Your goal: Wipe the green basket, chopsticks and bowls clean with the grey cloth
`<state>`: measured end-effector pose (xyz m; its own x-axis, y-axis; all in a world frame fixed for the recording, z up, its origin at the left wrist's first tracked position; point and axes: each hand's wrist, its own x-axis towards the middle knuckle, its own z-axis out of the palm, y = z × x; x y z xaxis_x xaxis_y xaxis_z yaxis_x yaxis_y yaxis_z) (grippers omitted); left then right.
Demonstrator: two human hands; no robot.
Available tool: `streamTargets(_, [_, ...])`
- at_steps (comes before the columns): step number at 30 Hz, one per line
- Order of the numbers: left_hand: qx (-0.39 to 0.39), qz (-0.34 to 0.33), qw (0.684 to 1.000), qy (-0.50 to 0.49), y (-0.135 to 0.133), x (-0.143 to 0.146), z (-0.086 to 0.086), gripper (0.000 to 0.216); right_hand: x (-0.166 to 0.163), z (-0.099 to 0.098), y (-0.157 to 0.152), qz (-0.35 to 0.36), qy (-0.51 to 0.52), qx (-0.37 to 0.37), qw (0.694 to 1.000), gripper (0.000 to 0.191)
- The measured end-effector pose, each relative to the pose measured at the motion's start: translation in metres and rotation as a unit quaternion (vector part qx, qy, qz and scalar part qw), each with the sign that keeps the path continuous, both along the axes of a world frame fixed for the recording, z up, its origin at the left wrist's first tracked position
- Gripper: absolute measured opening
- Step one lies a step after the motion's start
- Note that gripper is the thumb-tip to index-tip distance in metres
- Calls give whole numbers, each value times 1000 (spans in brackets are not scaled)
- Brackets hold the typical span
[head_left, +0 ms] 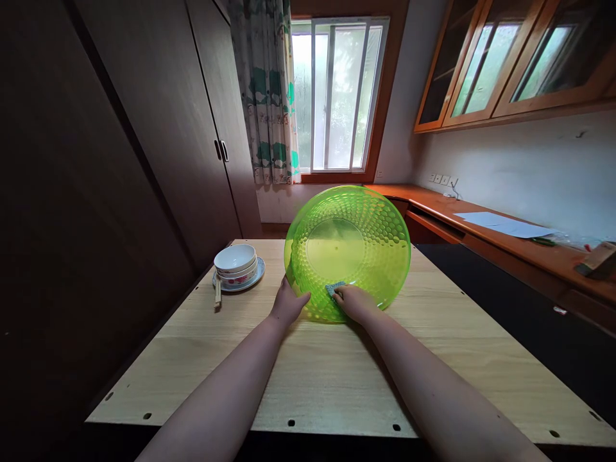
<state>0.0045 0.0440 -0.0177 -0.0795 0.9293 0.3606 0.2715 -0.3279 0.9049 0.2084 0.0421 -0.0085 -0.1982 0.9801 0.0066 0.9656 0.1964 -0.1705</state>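
Note:
A translucent green plastic basin (pixel 337 247) stands tilted on the wooden table, its inside facing me. My left hand (pixel 289 301) grips the basin's lower left rim, thumb on the inside and the other fingers hidden behind it. Inside the basin, near its lower edge, my right hand (pixel 355 301) is closed on a small blue-grey patterned cloth (pixel 335 289). The cloth lies against the dimpled wall below the round base.
Stacked white bowls (pixel 235 258) sit on a plate (pixel 260 273) at the table's left edge, with chopsticks (pixel 218 292) leaning beside them. A desk (pixel 433 204) with papers (pixel 503 224) runs along the right wall. Dark wardrobe doors (pixel 158 115) stand close on the left.

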Motion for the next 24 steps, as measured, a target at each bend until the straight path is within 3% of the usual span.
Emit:
streamTargets(5, [-9,2,1000,16,-1,-1,1,71,1,-1,1,18,-1,-4,1000,39])
streamTargets(12, [-4,6,1000,24,0,-1,1,68,5,-2,3,-20,-9,-3,1000,39])
streamTargets(18, [-5,6,999,31,1,-1,1,68,-3,1,-3,41,7,8,999,39])
streamTargets(24, [-1,10,1000,24,0,-1,0,69,4,-2,2,-20,-14,1,1000,39])
